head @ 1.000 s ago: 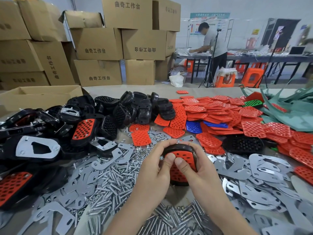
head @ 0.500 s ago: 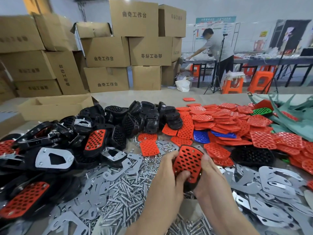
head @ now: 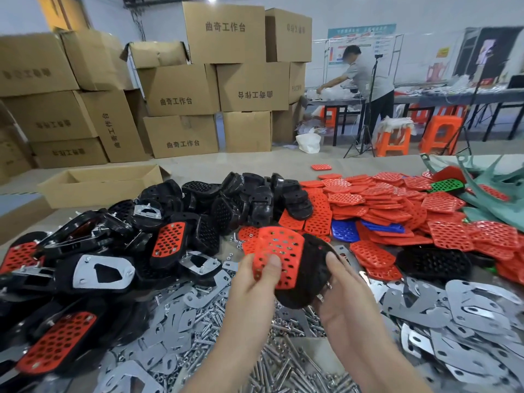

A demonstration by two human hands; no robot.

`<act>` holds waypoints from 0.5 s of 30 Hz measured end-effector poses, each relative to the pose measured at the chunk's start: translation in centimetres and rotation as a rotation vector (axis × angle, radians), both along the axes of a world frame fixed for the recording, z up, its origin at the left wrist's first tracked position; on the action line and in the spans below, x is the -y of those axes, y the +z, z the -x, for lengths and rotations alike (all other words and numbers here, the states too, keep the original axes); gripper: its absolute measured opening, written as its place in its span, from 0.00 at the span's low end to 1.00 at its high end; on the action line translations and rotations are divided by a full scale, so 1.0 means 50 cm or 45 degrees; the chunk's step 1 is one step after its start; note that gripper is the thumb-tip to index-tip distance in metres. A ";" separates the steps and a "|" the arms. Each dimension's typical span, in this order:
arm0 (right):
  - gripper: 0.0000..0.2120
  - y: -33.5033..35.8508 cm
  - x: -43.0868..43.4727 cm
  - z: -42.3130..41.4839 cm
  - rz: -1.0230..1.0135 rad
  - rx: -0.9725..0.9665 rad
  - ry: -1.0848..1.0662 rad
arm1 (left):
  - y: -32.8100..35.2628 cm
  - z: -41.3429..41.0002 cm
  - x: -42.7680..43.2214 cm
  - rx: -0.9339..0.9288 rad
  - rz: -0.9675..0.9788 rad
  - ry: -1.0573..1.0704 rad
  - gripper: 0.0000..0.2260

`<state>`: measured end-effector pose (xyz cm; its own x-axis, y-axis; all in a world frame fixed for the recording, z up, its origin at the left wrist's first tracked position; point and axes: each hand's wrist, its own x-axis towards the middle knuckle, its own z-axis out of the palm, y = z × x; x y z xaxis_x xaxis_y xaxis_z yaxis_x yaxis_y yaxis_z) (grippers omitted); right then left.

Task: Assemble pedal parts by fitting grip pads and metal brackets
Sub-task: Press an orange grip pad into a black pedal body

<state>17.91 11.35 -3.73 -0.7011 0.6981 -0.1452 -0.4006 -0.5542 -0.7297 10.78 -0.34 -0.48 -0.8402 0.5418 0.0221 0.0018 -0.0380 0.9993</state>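
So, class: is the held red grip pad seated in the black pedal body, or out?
Out: left hand pinches the red grip pad, tilted, overhanging the black pedal body in the right hand.

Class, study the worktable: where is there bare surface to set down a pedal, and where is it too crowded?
One free patch: the far strip of table, bordered by the open box on the left, the black pedal bodies on its near side and the lone red pad on the right. Everywhere nearer is crowded: red grip pads, brackets, bolts.
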 end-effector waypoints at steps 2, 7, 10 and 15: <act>0.16 -0.010 -0.014 -0.005 0.045 0.023 -0.047 | 0.007 0.031 0.015 0.044 0.063 0.079 0.07; 0.18 -0.018 -0.052 -0.039 0.136 0.045 -0.077 | -0.022 0.148 0.030 -0.830 1.121 0.340 0.17; 0.16 -0.014 -0.067 -0.052 0.177 0.024 -0.069 | -0.024 0.193 -0.014 -1.019 1.257 0.321 0.18; 0.23 -0.012 -0.072 -0.057 0.174 -0.112 -0.022 | -0.038 0.250 -0.117 -0.828 1.674 0.019 0.31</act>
